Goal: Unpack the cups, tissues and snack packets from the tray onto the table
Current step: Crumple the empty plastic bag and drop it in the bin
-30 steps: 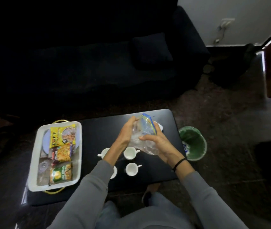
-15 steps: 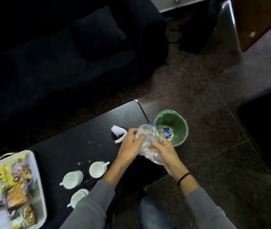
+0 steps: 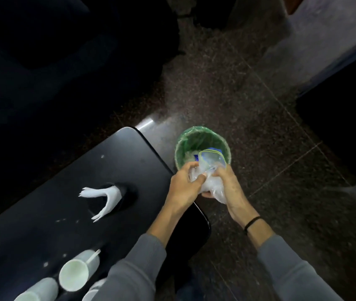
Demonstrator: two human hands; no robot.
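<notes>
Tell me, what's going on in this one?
A person holds a crumpled clear bag in both hands, left hand and right hand gripping it just over a green-lined bin that stands on the floor beside the table. White cups and tissues are already out on the table. The tray is out of view.

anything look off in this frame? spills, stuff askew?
Small white specks dot the black table around the tissue and near the cups, like crumbs or drips; I cannot tell which. Nothing else stands out: the left hand and right hand crumple a clear plastic bag over the green bin.
</notes>
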